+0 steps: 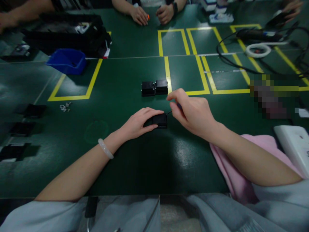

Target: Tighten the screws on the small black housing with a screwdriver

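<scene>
My left hand (141, 121) lies on the green table and grips a small black box (160, 120) from the left, fingers curled over its top. My right hand (190, 111) is closed round a thin dark tool (173, 109), held like a pen, whose tip points down at the box's top right corner. Two more black boxes (154, 87) stand side by side just beyond, a little apart from both hands. A pale bangle sits on my left wrist.
A blue bin (67, 60) and a black tray (70, 32) stand at the far left. Small screws (65, 106) lie left of centre, flat black parts (21, 129) along the left edge. Another person's hands (152, 14) rest opposite. Cables and a white ring (257, 50) are far right; pink cloth (241, 174) lies under my right arm.
</scene>
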Demonstrator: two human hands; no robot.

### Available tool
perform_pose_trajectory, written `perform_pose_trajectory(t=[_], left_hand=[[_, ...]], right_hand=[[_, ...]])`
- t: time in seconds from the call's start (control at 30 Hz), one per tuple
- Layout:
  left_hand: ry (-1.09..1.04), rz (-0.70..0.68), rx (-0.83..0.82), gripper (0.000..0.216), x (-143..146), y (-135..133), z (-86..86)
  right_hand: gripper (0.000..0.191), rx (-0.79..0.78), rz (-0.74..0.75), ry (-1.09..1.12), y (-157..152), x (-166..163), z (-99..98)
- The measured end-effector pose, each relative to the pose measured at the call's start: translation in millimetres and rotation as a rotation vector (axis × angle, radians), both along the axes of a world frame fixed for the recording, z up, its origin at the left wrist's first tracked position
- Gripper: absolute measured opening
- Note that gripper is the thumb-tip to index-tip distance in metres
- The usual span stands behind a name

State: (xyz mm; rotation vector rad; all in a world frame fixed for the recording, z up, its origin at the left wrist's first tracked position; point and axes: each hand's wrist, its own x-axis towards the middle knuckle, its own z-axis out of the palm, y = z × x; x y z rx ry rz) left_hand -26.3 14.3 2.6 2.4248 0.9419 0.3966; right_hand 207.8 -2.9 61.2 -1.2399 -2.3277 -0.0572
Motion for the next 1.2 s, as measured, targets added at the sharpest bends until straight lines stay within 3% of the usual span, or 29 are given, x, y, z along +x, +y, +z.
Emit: perform_pose_trajectory(t=[1.2], left_hand=[[0.006,-0.009,-0.001,0.045,0.2,-0.1,1.2]], right_hand=[[0.022,0.050,0.012,0.022,0.6,0.3,-0.4]])
